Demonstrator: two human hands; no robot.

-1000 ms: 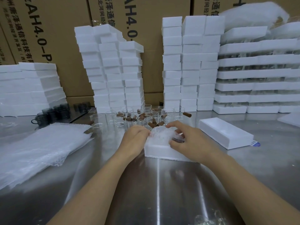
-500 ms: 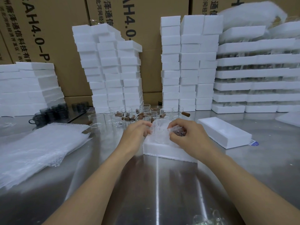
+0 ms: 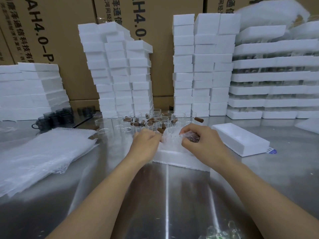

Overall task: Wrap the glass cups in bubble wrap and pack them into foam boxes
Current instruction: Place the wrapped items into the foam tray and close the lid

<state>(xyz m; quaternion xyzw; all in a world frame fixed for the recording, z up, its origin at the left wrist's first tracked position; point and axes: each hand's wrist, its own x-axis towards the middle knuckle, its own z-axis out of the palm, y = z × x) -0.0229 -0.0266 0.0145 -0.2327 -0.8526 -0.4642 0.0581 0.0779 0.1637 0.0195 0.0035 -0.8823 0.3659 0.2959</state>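
Slippage first among the worries. Holds bubble-wrapped glass cup [image 3: 171, 137] over open foam box [image 3: 179, 160] at mid bench [image 3: 165, 195]; cannot tell whether resting in the cavity or hanging just above it. Closes left grip [image 3: 146, 144] on the left edge of the bundle, fingers curled into its wrap; pinches with right grip [image 3: 202, 144] the wrap over a brown handle-like part [image 3: 194, 139] at the right end. No tape visible, so probably held shut by those two pinches alone: could spring open on easing either one, baring glass to foam. Could crack the thin foam wall, or load the glass at its handle, by pressing too hard to seat a bulky bundle. Could jam the bundle across the rim by entering skewed. Crowded just behind the knuckles with loose glass cups [image 3: 155, 120], some upright, brown pieces among them; could topple one with a backward flick of either grip and send others rolling on slick metal. Could also shove the box itself, likely light and unanchored, into that cluster. Well apart and out of harm's way: spare foam box [image 3: 240, 139] to the right, stack of bubble wrap sheets [image 3: 43, 152] to the left.
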